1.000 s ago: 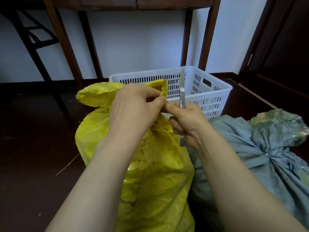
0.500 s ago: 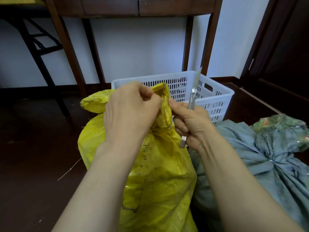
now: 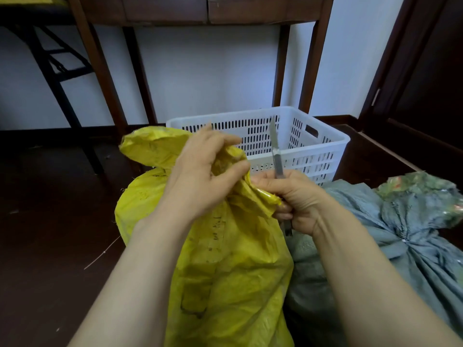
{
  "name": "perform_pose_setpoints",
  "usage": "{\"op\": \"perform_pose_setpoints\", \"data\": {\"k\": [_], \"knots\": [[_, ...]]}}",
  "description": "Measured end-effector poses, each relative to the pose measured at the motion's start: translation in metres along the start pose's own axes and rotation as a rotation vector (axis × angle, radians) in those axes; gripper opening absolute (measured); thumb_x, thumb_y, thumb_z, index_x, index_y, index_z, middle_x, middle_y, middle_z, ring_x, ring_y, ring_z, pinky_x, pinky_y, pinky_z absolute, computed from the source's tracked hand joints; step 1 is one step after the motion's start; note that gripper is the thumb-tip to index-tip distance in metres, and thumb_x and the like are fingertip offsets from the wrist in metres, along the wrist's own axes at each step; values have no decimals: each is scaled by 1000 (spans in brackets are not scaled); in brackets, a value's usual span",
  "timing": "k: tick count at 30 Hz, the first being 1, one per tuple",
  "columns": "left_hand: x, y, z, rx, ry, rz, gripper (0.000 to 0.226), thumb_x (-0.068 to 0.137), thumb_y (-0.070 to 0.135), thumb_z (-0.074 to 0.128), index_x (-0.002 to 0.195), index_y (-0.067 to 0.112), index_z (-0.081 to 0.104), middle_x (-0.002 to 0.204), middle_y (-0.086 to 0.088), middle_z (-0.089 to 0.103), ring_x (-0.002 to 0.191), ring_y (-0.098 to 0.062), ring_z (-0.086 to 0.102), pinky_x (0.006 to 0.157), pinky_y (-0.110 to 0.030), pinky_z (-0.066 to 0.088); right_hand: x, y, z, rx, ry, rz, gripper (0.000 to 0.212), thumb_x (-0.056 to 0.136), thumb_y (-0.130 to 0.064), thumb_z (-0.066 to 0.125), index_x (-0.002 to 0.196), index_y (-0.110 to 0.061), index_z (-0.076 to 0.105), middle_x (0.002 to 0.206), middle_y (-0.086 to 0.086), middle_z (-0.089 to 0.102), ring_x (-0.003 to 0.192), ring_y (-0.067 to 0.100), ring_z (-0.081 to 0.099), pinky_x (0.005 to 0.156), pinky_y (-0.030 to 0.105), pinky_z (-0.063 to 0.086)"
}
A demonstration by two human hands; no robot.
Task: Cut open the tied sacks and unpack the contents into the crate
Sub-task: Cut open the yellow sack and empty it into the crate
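The yellow sack (image 3: 225,271) stands just in front of the white crate (image 3: 313,151); its thin skin looks soft, crinkly and rather slippery, so the gathered neck seems the best place to hold. The left hand (image 3: 200,181) grips this neck, and the right hand (image 3: 298,199) is clenched round the cutter (image 3: 276,156), blade up; whether the neck is already cut I cannot tell.

Yellow sack (image 3: 225,271): woven plastic, crinkled, slightly glossy. Grey-green sack (image 3: 413,236) (lower right of frame): matt, creased. Crate (image 3: 313,151): white perforated plastic, smooth. Knife blade (image 3: 273,136): bare metal. Desk (image 3: 200,11): dark wood.
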State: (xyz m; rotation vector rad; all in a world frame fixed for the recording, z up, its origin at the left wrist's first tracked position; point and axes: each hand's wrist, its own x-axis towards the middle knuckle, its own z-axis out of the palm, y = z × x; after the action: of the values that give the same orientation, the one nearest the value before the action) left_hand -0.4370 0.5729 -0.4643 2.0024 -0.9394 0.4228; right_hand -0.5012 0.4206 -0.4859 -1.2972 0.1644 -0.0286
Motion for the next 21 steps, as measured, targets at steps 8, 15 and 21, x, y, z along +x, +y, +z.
{"op": "perform_pose_setpoints", "data": {"k": [8,15,21], "knots": [[-3,-24,5,27,-197,-553,14,80,35,70,81,22,67,71,2,59,77,-22,56,76,-33,47,8,10,0,-153,246,49,23,72,-14,78,55,-13,62,36,-2,44,25,5,28,32,9,20],[0,0,-2,61,-26,-27,49,68,36,62,117,33,64,125,14,56,120,-9,49,98,-29,41,9,2,1,119,242,-26,22,65,-19,74,64,-3,58,34,-2,39,24,4,24,28,9,17],[-1,-3,5,22,-25,-43,16,76,11,74,89,20,73,91,2,57,89,-16,58,82,-29,46,0,-15,2,7,235,42,62,73,-66,56,83,-6,65,48,1,48,35,8,32,35,15,22]]}}
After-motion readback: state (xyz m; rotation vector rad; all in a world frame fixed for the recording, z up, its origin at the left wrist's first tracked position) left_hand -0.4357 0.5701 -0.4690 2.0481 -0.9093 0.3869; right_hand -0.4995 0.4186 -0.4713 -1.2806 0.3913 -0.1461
